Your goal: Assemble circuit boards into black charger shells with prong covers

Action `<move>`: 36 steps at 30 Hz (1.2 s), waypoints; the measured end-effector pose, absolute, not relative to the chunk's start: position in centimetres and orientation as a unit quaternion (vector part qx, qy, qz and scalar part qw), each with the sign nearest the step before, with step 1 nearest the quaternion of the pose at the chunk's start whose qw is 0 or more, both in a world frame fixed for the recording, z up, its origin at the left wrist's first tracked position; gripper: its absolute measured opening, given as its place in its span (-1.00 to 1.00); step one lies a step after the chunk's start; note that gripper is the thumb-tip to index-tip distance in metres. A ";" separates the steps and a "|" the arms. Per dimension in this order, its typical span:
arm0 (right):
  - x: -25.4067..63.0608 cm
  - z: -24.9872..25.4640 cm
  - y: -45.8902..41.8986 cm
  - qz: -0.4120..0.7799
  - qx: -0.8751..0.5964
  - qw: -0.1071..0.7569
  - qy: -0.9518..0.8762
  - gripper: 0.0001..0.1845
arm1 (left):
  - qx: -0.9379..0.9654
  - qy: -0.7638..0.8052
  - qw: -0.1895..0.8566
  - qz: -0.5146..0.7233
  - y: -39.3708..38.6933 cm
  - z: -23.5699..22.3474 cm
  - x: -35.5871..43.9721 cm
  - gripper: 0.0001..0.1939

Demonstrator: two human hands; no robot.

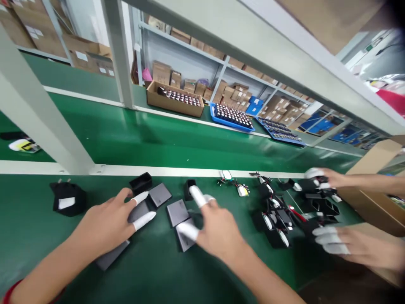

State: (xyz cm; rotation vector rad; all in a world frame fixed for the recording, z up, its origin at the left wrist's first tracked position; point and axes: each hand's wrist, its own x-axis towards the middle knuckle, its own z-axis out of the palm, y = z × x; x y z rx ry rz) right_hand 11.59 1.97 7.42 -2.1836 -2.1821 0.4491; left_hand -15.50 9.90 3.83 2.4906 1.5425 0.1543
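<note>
My left hand (104, 223), with white finger cots, is low over the bench. Its thumb and index are apart above a dark grey flat piece (138, 212); whether they touch it I cannot tell. Close by lie another grey flat piece (160, 194), an open black housing (141, 183) and a further flat piece (112, 255). My right hand (221, 230) is spread too. Its index points at a small open black housing (189, 190), while its thumb is over a grey flat piece (186, 238) beside a similar one (177, 212).
A black plug-like unit (68, 198) stands at left. Small wired boards (234, 183) and a cluster of black housings (275, 217) lie at right. A co-worker's hands (344, 242) handle parts there. Metal posts (60, 97) and loaded blue trays (232, 118) are beyond.
</note>
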 end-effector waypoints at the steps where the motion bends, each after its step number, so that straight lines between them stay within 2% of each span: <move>1: 13.6 7.5 1.2 0.136 -0.736 0.081 -0.659 -0.22 | 0.844 0.531 0.063 0.042 9.6 4.0 -15.4 -0.51; 2: 15.5 7.5 0.5 0.123 -0.764 0.144 -0.617 -0.30 | 0.843 0.535 0.030 0.046 9.1 4.2 -15.3 -0.48; 3: 17.4 7.2 -0.3 0.117 -0.775 0.171 -0.597 -0.38 | 0.846 0.529 0.013 0.067 8.5 4.4 -14.9 -0.46; 6: 21.1 5.7 -1.7 0.169 -0.749 0.117 -0.629 -0.52 | 0.880 0.454 0.077 0.114 6.2 4.6 -12.4 -0.47; 8: 21.8 4.5 -1.8 0.214 -0.721 0.079 -0.654 -0.46 | 0.901 0.407 0.129 0.069 4.8 4.4 -9.8 -0.41; 9: 21.8 4.0 -1.6 0.228 -0.713 0.074 -0.659 -0.40 | 0.906 0.398 0.136 0.040 4.2 4.2 -8.5 -0.46; 12: 21.3 3.1 -1.0 0.249 -0.703 0.069 -0.663 -0.29 | 0.916 0.387 0.105 -0.013 3.3 3.8 -5.4 -0.78; 13: 21.2 3.0 -0.8 0.253 -0.703 0.073 -0.660 -0.29 | 0.922 0.375 0.091 -0.021 3.2 3.8 -4.7 -0.82; 15: 21.2 2.9 -0.6 0.262 -0.709 0.091 -0.649 -0.30 | 0.937 0.341 0.071 -0.031 3.2 3.9 -3.9 -0.77; 18: 21.9 2.8 -0.7 0.289 -0.722 0.160 -0.608 -0.42 | 0.948 0.304 0.073 -0.050 3.4 4.5 -3.3 -0.67; 21: 22.9 2.4 -1.4 0.364 -0.712 0.271 -0.535 -0.50 | 0.946 0.307 0.089 -0.062 3.9 5.1 -2.5 -0.67; 27: 23.7 0.9 -4.2 0.504 -0.597 0.534 -0.324 -0.37 | 0.959 0.274 0.052 0.057 3.1 4.0 1.1 -0.60; 30: 23.5 0.2 -5.3 0.535 -0.533 0.611 -0.238 -0.42 | 0.964 0.248 0.034 0.096 1.4 2.9 2.2 -0.48; 32: 23.3 -0.1 -5.7 0.558 -0.497 0.636 -0.194 -0.47 | 0.955 0.264 0.069 0.112 0.6 2.8 1.7 -0.44; 36: 23.3 -0.3 -6.1 0.593 -0.449 0.655 -0.131 -0.46 | 0.905 0.341 0.246 0.069 0.7 3.8 -1.1 -0.08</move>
